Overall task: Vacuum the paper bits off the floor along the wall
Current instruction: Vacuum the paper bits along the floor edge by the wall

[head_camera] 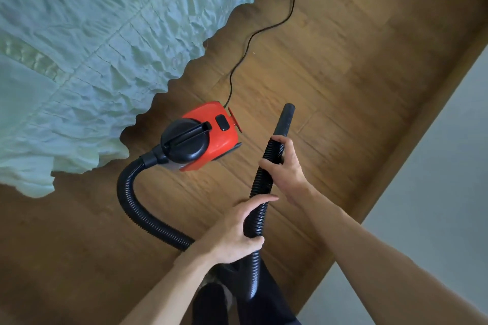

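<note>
A small red and black vacuum cleaner (203,137) stands on the wooden floor (343,60) beside the bed. Its black ribbed hose (132,208) loops from the body round to my hands. My left hand (235,232) grips the hose lower down. My right hand (284,163) grips it higher up, just below the black nozzle (285,119), whose open end points away from me above the floor. One tiny pale speck (254,53) lies on the floor near the cord. I see no other paper bits.
A pale green ruffled bedspread (92,60) fills the upper left and hangs to the floor. The black power cord (266,29) snakes away to the top. A wooden skirting (412,145) and a pale wall (449,192) run along the right. My dark trouser legs (237,303) are below.
</note>
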`<action>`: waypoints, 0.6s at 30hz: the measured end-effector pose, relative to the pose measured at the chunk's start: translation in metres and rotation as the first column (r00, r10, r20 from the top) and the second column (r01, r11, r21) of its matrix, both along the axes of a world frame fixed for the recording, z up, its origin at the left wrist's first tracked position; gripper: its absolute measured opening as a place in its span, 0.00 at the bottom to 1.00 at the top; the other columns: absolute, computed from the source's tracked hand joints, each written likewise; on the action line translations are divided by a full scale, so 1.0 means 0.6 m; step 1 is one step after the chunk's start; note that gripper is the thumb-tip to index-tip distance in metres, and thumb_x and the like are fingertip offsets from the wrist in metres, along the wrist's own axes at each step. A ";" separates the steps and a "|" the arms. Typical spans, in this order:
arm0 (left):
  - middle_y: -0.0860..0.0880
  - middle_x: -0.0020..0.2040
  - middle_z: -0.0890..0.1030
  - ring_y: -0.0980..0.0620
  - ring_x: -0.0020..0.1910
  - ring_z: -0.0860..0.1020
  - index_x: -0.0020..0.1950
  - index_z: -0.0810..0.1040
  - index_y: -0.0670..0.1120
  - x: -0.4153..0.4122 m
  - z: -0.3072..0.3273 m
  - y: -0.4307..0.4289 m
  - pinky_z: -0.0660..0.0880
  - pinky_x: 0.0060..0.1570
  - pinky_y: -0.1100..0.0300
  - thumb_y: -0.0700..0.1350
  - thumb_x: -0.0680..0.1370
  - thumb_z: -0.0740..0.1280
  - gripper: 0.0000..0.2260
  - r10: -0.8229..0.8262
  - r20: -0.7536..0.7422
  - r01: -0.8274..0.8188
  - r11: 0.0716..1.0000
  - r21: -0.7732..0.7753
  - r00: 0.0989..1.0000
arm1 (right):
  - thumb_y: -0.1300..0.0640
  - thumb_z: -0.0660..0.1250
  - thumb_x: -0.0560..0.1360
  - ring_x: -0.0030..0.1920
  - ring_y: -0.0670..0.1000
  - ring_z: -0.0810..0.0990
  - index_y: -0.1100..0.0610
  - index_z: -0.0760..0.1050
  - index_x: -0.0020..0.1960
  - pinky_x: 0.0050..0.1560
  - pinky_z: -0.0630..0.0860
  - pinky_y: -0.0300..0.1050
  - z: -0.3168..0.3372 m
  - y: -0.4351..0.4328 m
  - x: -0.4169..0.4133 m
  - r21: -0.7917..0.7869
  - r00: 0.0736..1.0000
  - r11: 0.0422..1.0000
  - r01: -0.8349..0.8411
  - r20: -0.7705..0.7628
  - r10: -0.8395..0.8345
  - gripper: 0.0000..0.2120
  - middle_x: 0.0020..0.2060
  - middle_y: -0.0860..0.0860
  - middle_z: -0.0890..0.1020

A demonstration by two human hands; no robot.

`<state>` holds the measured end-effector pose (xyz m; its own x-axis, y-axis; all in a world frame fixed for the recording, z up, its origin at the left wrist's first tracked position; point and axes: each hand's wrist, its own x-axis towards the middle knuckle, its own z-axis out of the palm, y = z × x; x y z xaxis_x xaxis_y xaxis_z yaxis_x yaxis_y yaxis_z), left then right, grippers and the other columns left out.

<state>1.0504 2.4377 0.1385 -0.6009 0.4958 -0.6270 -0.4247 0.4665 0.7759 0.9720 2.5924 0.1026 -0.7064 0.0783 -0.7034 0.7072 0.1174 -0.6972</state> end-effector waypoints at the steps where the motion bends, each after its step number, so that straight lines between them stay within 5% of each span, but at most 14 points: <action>1: 0.56 0.63 0.74 0.58 0.60 0.74 0.69 0.64 0.72 -0.005 -0.004 0.010 0.72 0.65 0.59 0.40 0.72 0.69 0.34 0.007 0.011 -0.007 1.000 -0.005 1.000 | 0.66 0.67 0.74 0.39 0.48 0.75 0.48 0.66 0.65 0.35 0.80 0.38 -0.005 0.009 -0.006 0.004 1.000 1.000 0.001 0.006 -0.001 0.24 0.45 0.54 0.73; 6: 0.62 0.66 0.72 0.57 0.65 0.70 0.70 0.63 0.71 -0.029 -0.025 0.047 0.69 0.68 0.53 0.41 0.73 0.69 0.34 -0.015 0.023 0.015 1.000 0.011 1.000 | 0.65 0.66 0.75 0.39 0.47 0.76 0.47 0.69 0.65 0.35 0.78 0.35 -0.029 0.054 -0.033 0.048 1.000 0.999 -0.022 0.022 0.021 0.22 0.45 0.51 0.74; 9: 0.60 0.61 0.75 0.57 0.59 0.75 0.70 0.65 0.70 -0.042 -0.038 0.058 0.73 0.64 0.56 0.39 0.73 0.69 0.34 0.009 0.067 -0.013 0.998 0.065 0.998 | 0.64 0.66 0.75 0.39 0.48 0.77 0.46 0.71 0.63 0.33 0.75 0.34 -0.047 0.072 -0.043 0.053 0.999 0.999 -0.015 0.043 0.013 0.21 0.46 0.52 0.75; 11: 0.58 0.55 0.77 0.57 0.54 0.77 0.70 0.66 0.68 -0.048 -0.046 0.061 0.75 0.61 0.60 0.37 0.73 0.69 0.34 0.028 0.098 -0.038 0.994 0.100 0.995 | 0.63 0.67 0.75 0.40 0.48 0.77 0.46 0.71 0.63 0.33 0.75 0.35 -0.060 0.081 -0.047 0.052 0.998 0.999 -0.013 0.064 0.010 0.20 0.47 0.53 0.76; 14: 0.66 0.66 0.71 0.65 0.63 0.71 0.70 0.66 0.69 -0.051 -0.058 0.060 0.67 0.62 0.73 0.39 0.75 0.70 0.33 0.021 0.114 -0.034 0.993 0.114 0.993 | 0.63 0.67 0.76 0.43 0.51 0.79 0.45 0.71 0.62 0.36 0.80 0.40 -0.077 0.094 -0.050 0.047 0.994 0.999 0.001 0.113 -0.006 0.20 0.51 0.56 0.77; 18: 0.62 0.67 0.71 0.56 0.65 0.71 0.70 0.65 0.72 -0.050 -0.080 0.058 0.71 0.68 0.53 0.41 0.74 0.71 0.34 0.015 0.170 -0.036 0.992 0.125 0.985 | 0.63 0.68 0.76 0.44 0.53 0.81 0.46 0.71 0.63 0.44 0.84 0.50 -0.099 0.108 -0.047 0.024 0.987 1.000 0.008 0.162 -0.012 0.19 0.54 0.60 0.78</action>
